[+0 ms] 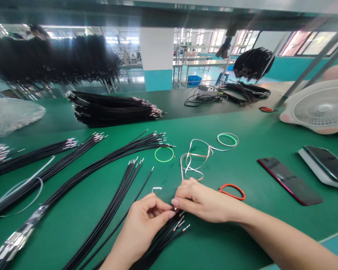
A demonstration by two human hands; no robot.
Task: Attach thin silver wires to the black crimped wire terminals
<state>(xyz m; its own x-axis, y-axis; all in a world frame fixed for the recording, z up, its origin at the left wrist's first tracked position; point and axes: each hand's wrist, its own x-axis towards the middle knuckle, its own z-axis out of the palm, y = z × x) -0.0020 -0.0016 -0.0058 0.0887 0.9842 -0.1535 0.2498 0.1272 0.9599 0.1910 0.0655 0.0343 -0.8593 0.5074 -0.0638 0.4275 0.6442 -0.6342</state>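
My left hand [141, 225] and my right hand [201, 200] meet at the lower middle, fingertips together. Between them my left thumb and forefinger pinch the end of a black cable. The right fingers close on the same spot; a thin white and copper strip [181, 168] rises from behind them. Below the hands lies a bundle of black cables [165, 238] with bare metal tips. To the left another bundle of black cables [112, 212] fans out, with a single cable [135, 198] beside it. Red-handled tool [232, 190] lies partly behind my right forearm.
Longer cable bundles [87, 170] cross the left side, one wrapped in clear film. Green ring [163, 154] and coiled strip [227, 140] lie ahead. Phones [290, 180] [326, 165] and a fan [321, 107] stand right. A thick cable stack [112, 108] is at the back.
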